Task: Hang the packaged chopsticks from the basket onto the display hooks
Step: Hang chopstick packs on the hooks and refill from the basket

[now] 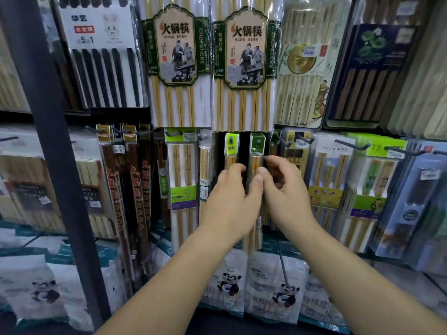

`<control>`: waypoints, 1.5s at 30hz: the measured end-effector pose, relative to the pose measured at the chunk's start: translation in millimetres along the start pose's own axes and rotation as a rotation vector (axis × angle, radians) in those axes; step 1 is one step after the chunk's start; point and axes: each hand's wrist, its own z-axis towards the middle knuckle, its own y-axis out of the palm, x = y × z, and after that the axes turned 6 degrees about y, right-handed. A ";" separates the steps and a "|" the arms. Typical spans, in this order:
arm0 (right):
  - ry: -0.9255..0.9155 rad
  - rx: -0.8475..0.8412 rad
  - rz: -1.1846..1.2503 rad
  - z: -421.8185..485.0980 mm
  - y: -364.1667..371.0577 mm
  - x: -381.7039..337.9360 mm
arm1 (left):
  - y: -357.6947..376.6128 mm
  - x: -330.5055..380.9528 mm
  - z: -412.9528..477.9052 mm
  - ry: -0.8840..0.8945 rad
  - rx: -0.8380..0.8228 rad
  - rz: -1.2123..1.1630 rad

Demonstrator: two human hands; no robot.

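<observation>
The left hand [229, 197] and right hand [287, 192] cover the middle of the green-headed pack [257, 143], and their fingertips curl out of sight behind its edges. The top edge cuts off the tall hotpot packs [177, 56]. The blue packs [416, 201] at the right edge are blurred, their print unreadable.

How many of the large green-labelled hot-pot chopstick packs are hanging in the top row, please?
2. The left pack hangs at top centre; the right pack hangs right beside it. More may be hidden behind them.
</observation>
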 end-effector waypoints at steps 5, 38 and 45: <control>0.046 -0.181 0.025 -2.5 -6.6 14.8 | 12.6 6.6 11.4 -0.076 -0.044 -0.157; 0.188 -0.389 0.218 40.0 41.3 79.3 | 71.2 -12.7 87.9 -0.444 -0.008 -0.703; 0.130 -0.372 0.063 4.0 17.4 81.1 | 66.2 -15.6 50.1 -0.423 -0.117 -0.695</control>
